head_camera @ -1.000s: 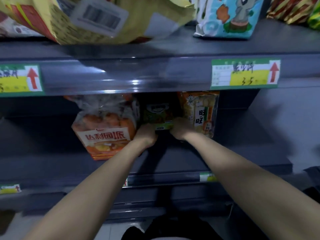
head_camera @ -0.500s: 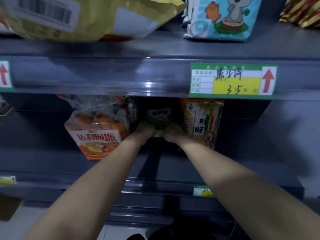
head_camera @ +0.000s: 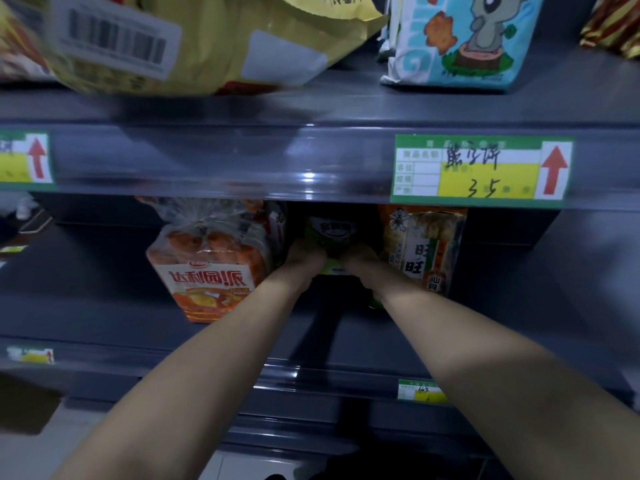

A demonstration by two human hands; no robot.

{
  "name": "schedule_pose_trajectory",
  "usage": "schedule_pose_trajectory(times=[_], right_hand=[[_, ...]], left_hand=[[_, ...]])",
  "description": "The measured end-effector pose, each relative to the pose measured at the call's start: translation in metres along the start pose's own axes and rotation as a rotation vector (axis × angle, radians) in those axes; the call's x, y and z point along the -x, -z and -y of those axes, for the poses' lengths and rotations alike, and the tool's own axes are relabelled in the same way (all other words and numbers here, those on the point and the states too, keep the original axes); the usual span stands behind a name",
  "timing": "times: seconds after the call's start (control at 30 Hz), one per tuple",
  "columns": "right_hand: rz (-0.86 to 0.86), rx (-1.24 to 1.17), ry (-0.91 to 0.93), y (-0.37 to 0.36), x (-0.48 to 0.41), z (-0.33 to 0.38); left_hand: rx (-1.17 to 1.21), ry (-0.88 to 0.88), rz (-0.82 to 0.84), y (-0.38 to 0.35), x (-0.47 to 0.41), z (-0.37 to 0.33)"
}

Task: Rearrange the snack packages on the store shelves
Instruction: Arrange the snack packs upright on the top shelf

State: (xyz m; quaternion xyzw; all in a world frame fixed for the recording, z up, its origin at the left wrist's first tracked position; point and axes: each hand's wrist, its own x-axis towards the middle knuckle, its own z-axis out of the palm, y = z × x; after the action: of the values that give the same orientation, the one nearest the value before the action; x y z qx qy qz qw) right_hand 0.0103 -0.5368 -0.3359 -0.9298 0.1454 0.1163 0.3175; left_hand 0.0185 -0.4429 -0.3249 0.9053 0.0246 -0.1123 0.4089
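left hand [head_camera: 305, 258] and right hand [head_camera: 360, 260] grip the dark green plastic snack pouch [head_camera: 331, 233]; shoving it could topple the orange plastic bread bag [head_camera: 207, 268] just left of it.

Readable print on shelf stock
Orange bag [head_camera: 207, 278]: 达利园!派; striped pack [head_camera: 420, 258]: 旺旺; price tag [head_camera: 481, 171] on the upper shelf [head_camera: 242, 161] front edge: seemingly 35, red arrow.

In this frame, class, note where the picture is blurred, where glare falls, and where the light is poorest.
Head view: the yellow bag at top left is motion-blurred; glare spots shine on the upper shelf edge; the green package gripped by the left hand and right hand sits in deep shadow, print unreadable.
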Motion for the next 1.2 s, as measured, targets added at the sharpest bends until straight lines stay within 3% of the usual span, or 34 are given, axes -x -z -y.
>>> schedule_pose_trajectory(times=[0.1,0.27,0.57,0.73,0.9,1.2], right_hand=[[-0.004,-0.236,-0.026,0.000,0.010,-0.001],[0.007,-0.304,-0.031,0.003,0.018,0.017],[0.118,-0.530,-0.200,-0.016,0.030,0.008],[0.186,-0.713,-0.397,-0.021,0.061,0.014],[0.172,-0.891,-0.534,-0.033,0.075,0.016],[0.046,-1.259,-0.639,-0.051,0.122,0.025]], left_hand=[[0.017,-0.092,-0.035,0.007,0.003,-0.005],[-0.101,-0.172,-0.048,0.017,0.015,-0.016],[-0.267,-0.259,-0.013,0.038,0.029,-0.008],[-0.386,-0.264,0.027,0.048,0.040,0.000],[-0.423,-0.310,0.131,0.054,0.045,0.016],[-0.293,-0.445,0.097,0.077,0.071,0.047]])
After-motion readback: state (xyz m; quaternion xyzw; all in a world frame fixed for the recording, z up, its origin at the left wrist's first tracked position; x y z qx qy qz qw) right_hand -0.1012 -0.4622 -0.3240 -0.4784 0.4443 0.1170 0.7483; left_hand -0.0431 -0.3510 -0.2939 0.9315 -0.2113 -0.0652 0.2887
